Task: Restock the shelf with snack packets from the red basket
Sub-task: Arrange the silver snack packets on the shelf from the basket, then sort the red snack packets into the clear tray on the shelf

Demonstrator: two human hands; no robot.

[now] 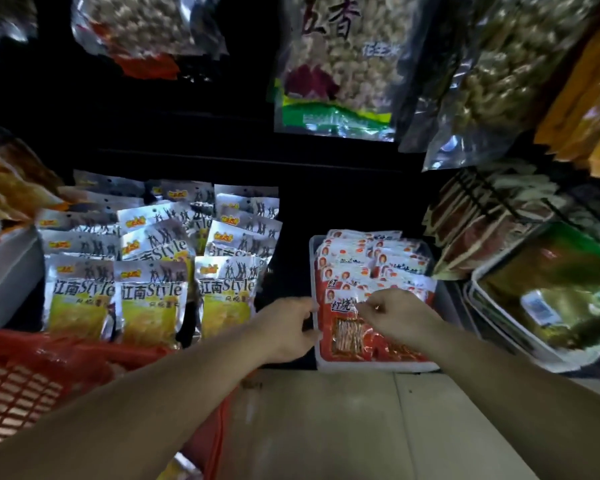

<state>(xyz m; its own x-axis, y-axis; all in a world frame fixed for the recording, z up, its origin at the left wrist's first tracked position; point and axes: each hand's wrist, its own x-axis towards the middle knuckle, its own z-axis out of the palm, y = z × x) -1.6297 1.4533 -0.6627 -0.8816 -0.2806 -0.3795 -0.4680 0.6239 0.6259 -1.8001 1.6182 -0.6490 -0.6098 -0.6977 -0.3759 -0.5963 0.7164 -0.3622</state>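
A white tray [371,366] on the low shelf holds several red snack packets in overlapping rows. The front red packet [347,336] lies flat at the tray's near end. My left hand [288,329] grips the tray's left rim, thumb against the packet's left edge. My right hand [395,318] pinches the top of that front packet with curled fingers. The red basket [32,372] sits at lower left, under my left forearm; its contents are hidden.
Rows of silver-and-yellow chip packets [153,271] fill the shelf left of the tray. Large bags of nuts [336,67] hang above. Green packets in trays [551,292] lie to the right. A dark gap separates the chip packets from the tray. Beige floor is below.
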